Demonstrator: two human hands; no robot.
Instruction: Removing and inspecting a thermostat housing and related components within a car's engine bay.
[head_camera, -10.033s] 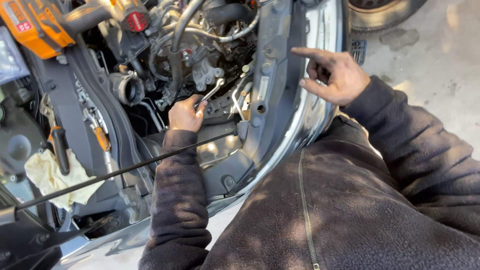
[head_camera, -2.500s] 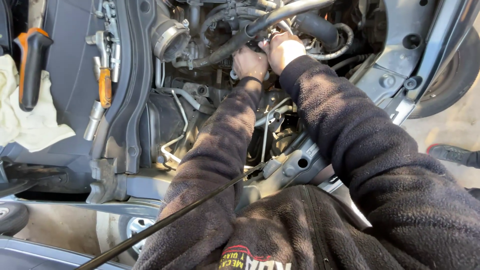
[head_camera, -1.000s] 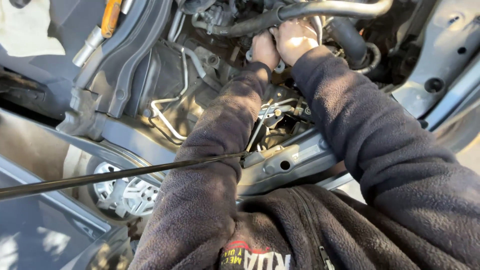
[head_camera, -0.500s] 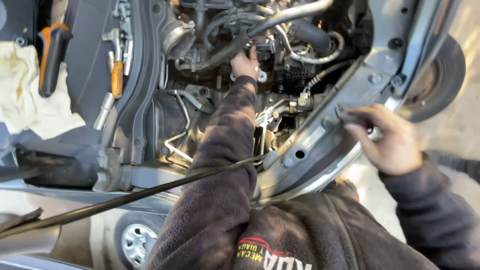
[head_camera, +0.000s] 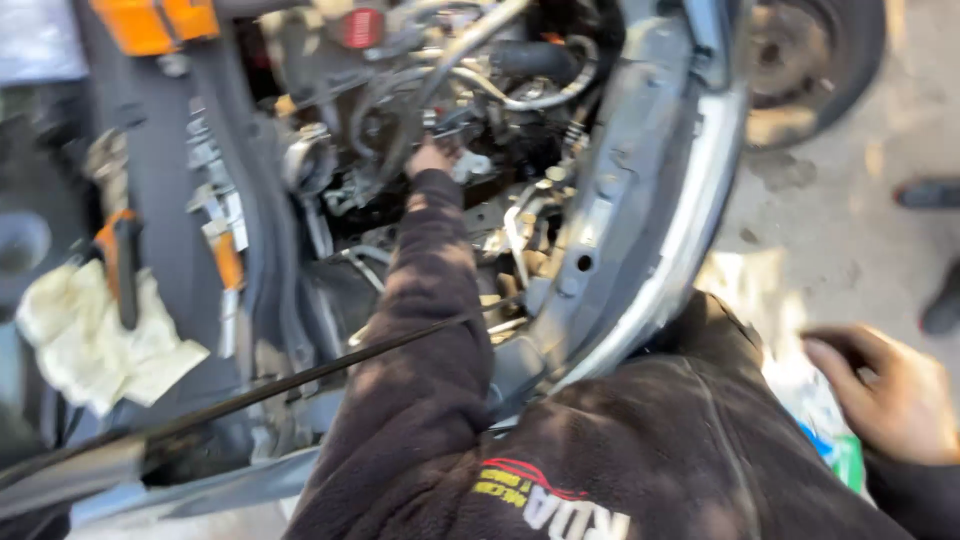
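Note:
My left hand (head_camera: 430, 158) is deep in the open engine bay (head_camera: 470, 120), among black hoses and metal parts. The picture is blurred, so its grip cannot be made out. My dark left sleeve (head_camera: 425, 330) runs down over the car's front panel (head_camera: 650, 240). My right hand (head_camera: 885, 395) is out at the lower right, away from the car. Its fingers are loosely spread, it holds nothing, and it hovers over a white packet with green and blue edges (head_camera: 835, 455) on the ground.
A thin black prop rod (head_camera: 260, 395) crosses diagonally under my left arm. Orange-handled pliers (head_camera: 122, 260) lie on a pale rag (head_camera: 90, 340) at the left, with an orange tool (head_camera: 155, 22) above. A wheel (head_camera: 810, 60) is at top right, beside concrete ground (head_camera: 850, 220).
My right hand has left the car's front panel and dropped to the lower right, over the packet on the ground. My left hand stays in the engine bay. The view has swung.

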